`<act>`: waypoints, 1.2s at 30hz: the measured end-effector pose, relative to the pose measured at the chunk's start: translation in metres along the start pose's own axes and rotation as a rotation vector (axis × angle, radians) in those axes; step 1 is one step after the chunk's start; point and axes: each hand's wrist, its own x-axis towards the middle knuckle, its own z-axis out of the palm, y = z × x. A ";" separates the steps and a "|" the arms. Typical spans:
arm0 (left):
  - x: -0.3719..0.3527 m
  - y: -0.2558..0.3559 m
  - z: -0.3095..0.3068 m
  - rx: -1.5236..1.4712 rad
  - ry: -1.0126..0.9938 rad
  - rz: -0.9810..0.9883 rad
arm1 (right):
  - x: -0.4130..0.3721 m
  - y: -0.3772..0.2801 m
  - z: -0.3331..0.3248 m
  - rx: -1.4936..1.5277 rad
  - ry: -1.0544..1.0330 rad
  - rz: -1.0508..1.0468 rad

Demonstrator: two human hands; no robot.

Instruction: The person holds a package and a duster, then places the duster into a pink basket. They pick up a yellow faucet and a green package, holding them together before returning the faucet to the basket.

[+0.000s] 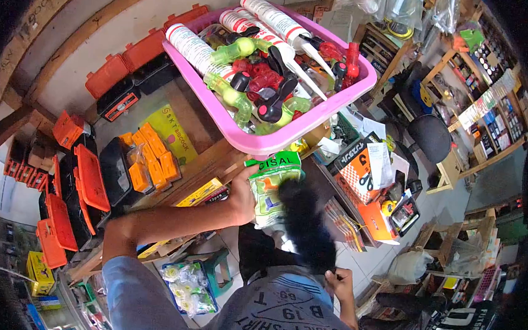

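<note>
My left hand (244, 195) is closed on the left edge of a green and white plastic packet (269, 186) printed with "CISAL" and small pictures. Just above it stands a pink basket (265, 142), with white tubes (265, 36) with long nozzles lying in it. Green plastic spray-like fittings (234, 98) and red ones (262, 81) fill the rest, several with black parts. My right hand (340, 281) hangs low beside my shirt, fingers curled; what they hold, if anything, is hidden. A blurred black fuzzy shape (306, 218) covers the packet's lower right side.
Orange-lidded black toolboxes (93, 177) and an orange organizer (148, 156) stand at left. A tray of clear-wrapped items (189, 286) sits low beside a green stool (216, 270). At right are papers, an orange box (377, 219), a black chair (429, 138) and loaded wooden shelves (493, 117).
</note>
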 end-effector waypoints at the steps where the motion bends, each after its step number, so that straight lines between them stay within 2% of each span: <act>1: 0.002 0.000 -0.002 -0.028 -0.025 0.027 | 0.000 0.000 0.001 0.101 0.065 0.036; 3: 0.005 0.000 -0.005 -0.020 -0.038 0.021 | 0.000 0.002 -0.004 0.059 0.020 -0.003; 5: -0.002 -0.002 0.010 0.066 -0.087 0.075 | -0.002 -0.011 -0.006 -0.111 -0.106 0.009; 6: -0.005 -0.002 0.015 0.052 -0.063 0.049 | -0.001 -0.012 -0.004 -0.112 -0.104 0.009; 8: -0.001 -0.003 0.005 0.038 -0.043 0.051 | 0.000 -0.011 0.000 -0.015 0.063 -0.004; 11: -0.006 -0.005 0.012 0.003 -0.035 0.076 | -0.002 -0.007 -0.007 -0.056 -0.059 -0.041; 13: -0.002 -0.008 0.006 0.007 -0.124 0.046 | -0.002 -0.008 -0.007 -0.088 -0.064 -0.064; 14: -0.004 -0.005 0.002 0.052 -0.109 0.009 | -0.002 -0.009 -0.008 -0.124 -0.071 -0.088; 15: -0.002 -0.006 -0.001 0.062 0.028 0.036 | -0.002 -0.012 -0.006 -0.127 -0.072 -0.086; 17: -0.004 -0.004 -0.003 0.137 -0.016 0.000 | -0.003 -0.019 0.002 0.106 0.026 0.039; 19: -0.008 -0.004 0.009 0.070 -0.019 0.027 | -0.001 -0.019 -0.003 0.051 -0.028 0.012; 21: -0.010 -0.006 0.020 0.016 -0.002 0.012 | -0.001 -0.029 -0.005 -0.148 -0.096 -0.088; 22: -0.001 -0.003 -0.007 0.100 0.093 -0.012 | -0.002 -0.029 -0.003 -0.148 -0.097 -0.087; 23: -0.002 0.003 -0.013 -0.033 -0.402 -0.086 | -0.002 -0.027 0.001 -0.014 -0.008 0.001; 24: 0.001 -0.001 -0.017 0.035 -0.244 -0.044 | -0.003 -0.026 0.003 0.120 0.082 0.088; 25: -0.002 -0.003 -0.004 0.104 -0.086 -0.002 | -0.002 -0.024 -0.001 0.118 0.082 0.088; 27: -0.011 -0.007 0.023 0.049 0.082 0.077 | -0.002 -0.018 -0.010 -0.090 -0.068 -0.034; 28: -0.008 -0.003 0.010 0.013 -0.099 -0.065 | -0.003 -0.022 -0.008 -0.085 -0.066 -0.031; 31: -0.003 -0.004 -0.009 0.126 -0.092 -0.007 | -0.006 -0.030 -0.005 0.021 0.033 0.018; 33: -0.001 -0.006 -0.008 0.131 -0.050 -0.008 | -0.006 -0.025 -0.013 -0.011 0.007 -0.001; 34: -0.003 -0.006 -0.003 0.124 -0.050 -0.030 | -0.005 -0.028 -0.021 -0.176 -0.062 -0.094; 36: -0.010 -0.006 0.005 0.182 0.012 -0.041 | -0.006 -0.035 -0.023 -0.150 -0.027 -0.095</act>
